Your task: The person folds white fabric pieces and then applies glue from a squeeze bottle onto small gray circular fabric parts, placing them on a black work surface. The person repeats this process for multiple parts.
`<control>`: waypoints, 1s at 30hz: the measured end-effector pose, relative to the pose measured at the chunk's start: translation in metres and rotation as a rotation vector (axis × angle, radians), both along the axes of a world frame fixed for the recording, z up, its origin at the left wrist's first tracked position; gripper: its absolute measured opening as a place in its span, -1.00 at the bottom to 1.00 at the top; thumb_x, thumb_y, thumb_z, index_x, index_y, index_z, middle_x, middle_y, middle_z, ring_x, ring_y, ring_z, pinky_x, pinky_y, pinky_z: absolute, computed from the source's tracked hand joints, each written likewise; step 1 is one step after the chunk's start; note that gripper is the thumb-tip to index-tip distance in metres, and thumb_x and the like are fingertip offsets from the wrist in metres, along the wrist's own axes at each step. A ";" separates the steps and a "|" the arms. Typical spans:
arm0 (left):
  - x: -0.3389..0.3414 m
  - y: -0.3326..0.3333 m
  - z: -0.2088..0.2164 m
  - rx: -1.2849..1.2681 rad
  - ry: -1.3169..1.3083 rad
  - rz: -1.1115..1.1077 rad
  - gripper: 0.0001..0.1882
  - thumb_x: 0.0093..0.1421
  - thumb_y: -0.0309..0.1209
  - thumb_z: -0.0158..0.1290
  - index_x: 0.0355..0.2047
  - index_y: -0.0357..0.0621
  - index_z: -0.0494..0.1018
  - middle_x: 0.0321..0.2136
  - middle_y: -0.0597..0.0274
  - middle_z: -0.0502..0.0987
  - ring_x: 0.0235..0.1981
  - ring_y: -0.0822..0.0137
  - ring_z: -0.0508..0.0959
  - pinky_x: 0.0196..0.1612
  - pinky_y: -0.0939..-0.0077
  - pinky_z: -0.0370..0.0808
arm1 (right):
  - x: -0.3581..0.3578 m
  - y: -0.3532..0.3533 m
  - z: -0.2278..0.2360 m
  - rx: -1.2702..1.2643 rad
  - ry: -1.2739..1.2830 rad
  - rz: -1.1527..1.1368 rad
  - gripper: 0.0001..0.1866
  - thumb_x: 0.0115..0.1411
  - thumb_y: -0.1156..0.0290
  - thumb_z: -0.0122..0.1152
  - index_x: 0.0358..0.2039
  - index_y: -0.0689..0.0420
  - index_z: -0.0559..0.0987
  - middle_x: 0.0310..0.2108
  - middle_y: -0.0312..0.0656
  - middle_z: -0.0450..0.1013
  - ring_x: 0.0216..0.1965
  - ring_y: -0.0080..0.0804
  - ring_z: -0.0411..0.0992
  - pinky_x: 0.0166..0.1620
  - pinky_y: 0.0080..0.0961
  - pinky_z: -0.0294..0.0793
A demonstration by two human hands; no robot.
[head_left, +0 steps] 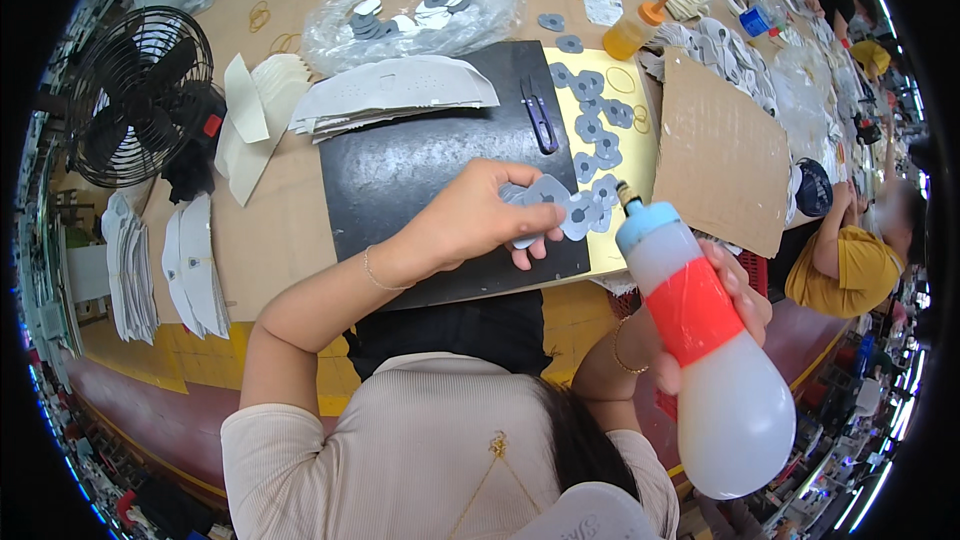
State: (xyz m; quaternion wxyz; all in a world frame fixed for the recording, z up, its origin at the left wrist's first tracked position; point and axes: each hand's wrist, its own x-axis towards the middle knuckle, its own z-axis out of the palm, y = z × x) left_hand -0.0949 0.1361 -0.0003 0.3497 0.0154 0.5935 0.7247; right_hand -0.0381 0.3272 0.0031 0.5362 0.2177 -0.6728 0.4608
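Observation:
My left hand point(465, 215) is closed on several grey, lobed flat pieces point(545, 195) with dark centre marks, held fanned over the right edge of the black mat point(400, 170). My right hand point(735, 295) grips a white squeeze bottle point(735, 410) with a red band and a light-blue cap. The bottle tilts, its dark nozzle point(627, 196) pointing up and left, close to the grey pieces. Similar grey pieces point(588, 127) lie in a loose column on the yellow board point(620, 155) beside the mat. What the bottle holds cannot be made out.
Purple thread snips point(540, 120) and a stack of white panels point(400, 90) lie on the mat. Around it are a plastic bag point(490, 10) of pieces, an amber bottle point(628, 35), cardboard point(715, 155) and a black fan point(150, 90). A person in yellow point(845, 270) sits at right.

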 end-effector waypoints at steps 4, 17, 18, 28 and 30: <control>0.000 0.001 0.001 0.009 -0.016 0.073 -0.82 0.09 -0.43 0.15 -0.46 -0.35 0.49 -0.55 0.23 0.50 -0.58 0.53 0.47 -0.61 0.68 0.41 | 0.017 0.011 0.004 -0.016 -0.159 0.224 -0.16 -0.03 -0.25 0.16 -0.08 0.33 0.29 -0.24 -0.04 0.27 -0.27 -0.08 0.47 -0.27 -0.39 0.55; 0.003 0.010 0.001 -0.089 0.196 0.151 -0.80 0.10 -0.39 0.15 -0.54 -0.28 0.47 -0.71 0.37 0.38 -0.71 0.60 0.35 -0.65 0.71 0.24 | 0.009 0.014 -0.009 0.051 -0.289 0.266 -0.13 -0.13 -0.21 0.31 -0.09 0.33 0.31 -0.28 -0.08 0.34 -0.26 -0.16 0.48 -0.19 -0.40 0.54; 0.002 0.010 0.000 -0.091 0.200 0.146 -0.80 0.10 -0.38 0.15 -0.53 -0.28 0.47 -0.71 0.37 0.38 -0.72 0.60 0.34 -0.65 0.70 0.24 | 0.013 0.009 -0.008 0.007 -0.322 0.250 -0.13 -0.13 -0.20 0.32 -0.10 0.33 0.31 -0.28 -0.09 0.34 -0.26 -0.17 0.47 -0.18 -0.39 0.53; -0.093 0.022 -0.033 -0.447 0.412 0.077 -0.73 0.08 -0.27 0.12 -0.54 -0.27 0.47 -0.75 0.31 0.36 -0.83 0.53 0.32 -0.75 0.64 0.23 | 0.020 0.019 -0.022 -0.360 -0.308 0.127 -0.11 -0.15 -0.34 0.23 -0.23 0.33 0.33 -0.38 -0.12 0.29 -0.36 -0.25 0.45 -0.27 -0.44 0.52; -0.124 0.037 -0.036 -0.535 0.487 0.044 -0.73 0.07 -0.28 0.11 -0.55 -0.28 0.46 -0.75 0.29 0.38 -0.83 0.50 0.34 -0.75 0.64 0.25 | 0.022 0.021 -0.022 -0.379 -0.324 0.099 -0.11 -0.15 -0.35 0.22 -0.23 0.32 0.33 -0.38 -0.12 0.29 -0.37 -0.26 0.45 -0.27 -0.44 0.52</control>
